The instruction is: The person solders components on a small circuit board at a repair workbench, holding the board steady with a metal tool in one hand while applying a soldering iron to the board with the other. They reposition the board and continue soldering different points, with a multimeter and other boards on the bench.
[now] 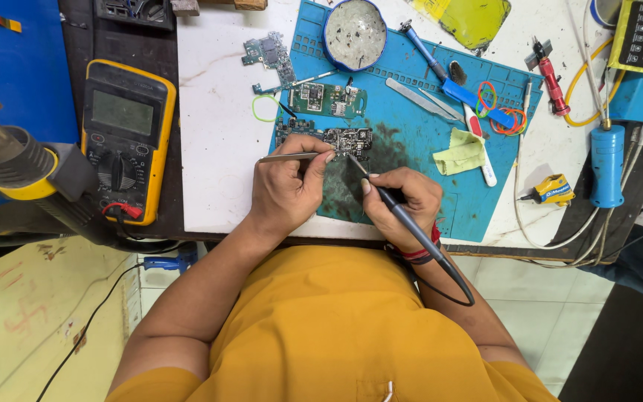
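Closest, right hand (pixel 400 195) pinching soldering iron (pixel 411 227), left hand (pixel 288 186) closed on tweezers (pixel 292 157) — both tips at circuit board (pixel 346 140) on blue mat (pixel 411 134) — thin, stiff, probably fragile, best held by edges.

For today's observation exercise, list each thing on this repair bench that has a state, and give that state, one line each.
left hand: gripping tweezers, tips at the circuit board
right hand: holding a corded soldering iron, tip on the board
circuit board: bare, flat on the blue mat
multimeter: display blank
round tin: open, lidless
yellow cloth: crumpled
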`<state>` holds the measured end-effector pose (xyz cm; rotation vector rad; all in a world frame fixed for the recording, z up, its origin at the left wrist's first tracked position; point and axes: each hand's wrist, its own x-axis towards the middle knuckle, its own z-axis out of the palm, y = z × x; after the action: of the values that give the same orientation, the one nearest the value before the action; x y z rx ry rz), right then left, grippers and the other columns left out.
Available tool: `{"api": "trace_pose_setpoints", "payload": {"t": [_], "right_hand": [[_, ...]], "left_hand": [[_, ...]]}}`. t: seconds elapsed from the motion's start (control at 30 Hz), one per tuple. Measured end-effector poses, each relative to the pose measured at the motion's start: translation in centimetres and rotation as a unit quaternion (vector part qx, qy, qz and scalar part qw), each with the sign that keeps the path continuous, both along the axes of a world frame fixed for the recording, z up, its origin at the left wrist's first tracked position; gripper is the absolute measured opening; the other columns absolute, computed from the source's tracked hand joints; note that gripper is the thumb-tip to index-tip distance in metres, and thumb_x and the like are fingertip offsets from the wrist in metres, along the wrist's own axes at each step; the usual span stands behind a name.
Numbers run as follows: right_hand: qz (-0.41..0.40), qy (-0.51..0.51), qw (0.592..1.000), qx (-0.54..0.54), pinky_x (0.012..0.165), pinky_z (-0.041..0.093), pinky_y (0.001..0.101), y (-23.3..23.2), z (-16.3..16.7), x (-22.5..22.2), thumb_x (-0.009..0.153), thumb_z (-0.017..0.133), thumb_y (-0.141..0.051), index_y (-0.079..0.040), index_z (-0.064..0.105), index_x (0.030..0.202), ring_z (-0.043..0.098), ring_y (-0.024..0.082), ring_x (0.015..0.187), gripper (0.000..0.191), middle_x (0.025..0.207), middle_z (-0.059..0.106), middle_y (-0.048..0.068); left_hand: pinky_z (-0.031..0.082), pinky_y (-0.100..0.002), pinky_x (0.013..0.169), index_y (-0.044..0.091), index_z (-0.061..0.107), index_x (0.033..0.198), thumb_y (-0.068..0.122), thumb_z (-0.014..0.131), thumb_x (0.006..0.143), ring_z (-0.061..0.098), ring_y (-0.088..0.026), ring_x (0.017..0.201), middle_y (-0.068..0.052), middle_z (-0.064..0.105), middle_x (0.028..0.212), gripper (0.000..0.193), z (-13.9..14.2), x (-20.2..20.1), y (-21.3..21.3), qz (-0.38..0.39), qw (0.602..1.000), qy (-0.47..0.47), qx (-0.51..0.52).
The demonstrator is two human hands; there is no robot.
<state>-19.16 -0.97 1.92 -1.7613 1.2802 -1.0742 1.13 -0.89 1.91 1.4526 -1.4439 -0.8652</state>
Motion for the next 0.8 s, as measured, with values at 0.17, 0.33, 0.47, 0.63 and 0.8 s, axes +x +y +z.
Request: {"api": "trace_pose_setpoints", "payload": {"t": [0.17, 0.33, 0.47, 0.63, 0.8], "right_hand": [[0.002, 0.007, 1.000, -0.017, 0.058, 0.045, 0.0252, -0.01, -0.07, -0.03, 0.083, 0.079, 0.003, 0.000, 0.069, 0.089, 0.063, 0.012, 0.063, 0.012, 0.079, 0.070, 0.008], [0.018, 0.005, 0.999, -0.043, 0.060, 0.046, 0.0254, -0.08, -0.09, -0.14, 0.085, 0.078, 0.002, 0.000, 0.069, 0.091, 0.065, 0.013, 0.067, 0.011, 0.081, 0.070, 0.009], [-0.010, 0.004, 1.000, 0.002, 0.057, 0.044, 0.0252, 0.18, 0.04, -0.12, 0.085, 0.079, 0.001, 0.000, 0.069, 0.090, 0.061, 0.011, 0.061, 0.011, 0.075, 0.068, 0.006], [0.005, 0.014, 1.000, -0.026, 0.058, 0.044, 0.0248, 0.04, 0.06, -0.12, 0.086, 0.079, 0.001, -0.001, 0.069, 0.090, 0.061, 0.011, 0.062, 0.011, 0.075, 0.067, 0.006], [0.006, 0.012, 0.999, -0.047, 0.058, 0.044, 0.0243, 0.03, 0.04, 0.05, 0.086, 0.079, 0.001, -0.001, 0.070, 0.091, 0.062, 0.011, 0.064, 0.011, 0.077, 0.068, 0.007]], "left_hand": [[0.055, -0.027, 0.059, 0.005, 0.067, 0.100, 0.011, 0.071, 0.101, 0.073, -0.014, 0.068, -0.007, 0.073, 0.086, 0.007, 0.00, -0.13, 0.01, 0.003, 1.000, 0.001, -0.002], [0.055, -0.028, 0.059, 0.005, 0.067, 0.101, 0.011, 0.071, 0.101, 0.073, -0.015, 0.069, -0.006, 0.073, 0.086, 0.007, 0.04, -0.02, 0.03, 0.001, 1.000, -0.002, -0.003], [0.055, -0.028, 0.059, 0.005, 0.067, 0.101, 0.011, 0.071, 0.101, 0.073, -0.015, 0.069, -0.007, 0.073, 0.087, 0.007, 0.11, -0.09, 0.00, 0.004, 1.000, -0.005, -0.009], [0.055, -0.028, 0.060, 0.005, 0.067, 0.101, 0.010, 0.071, 0.101, 0.073, -0.015, 0.069, -0.007, 0.073, 0.087, 0.007, 0.10, -0.12, 0.07, 0.004, 1.000, 0.004, -0.007], [0.055, -0.027, 0.059, 0.005, 0.067, 0.100, 0.010, 0.072, 0.100, 0.073, -0.015, 0.069, -0.007, 0.073, 0.087, 0.007, 0.04, -0.09, 0.03, 0.003, 1.000, 0.002, 0.003]]}}
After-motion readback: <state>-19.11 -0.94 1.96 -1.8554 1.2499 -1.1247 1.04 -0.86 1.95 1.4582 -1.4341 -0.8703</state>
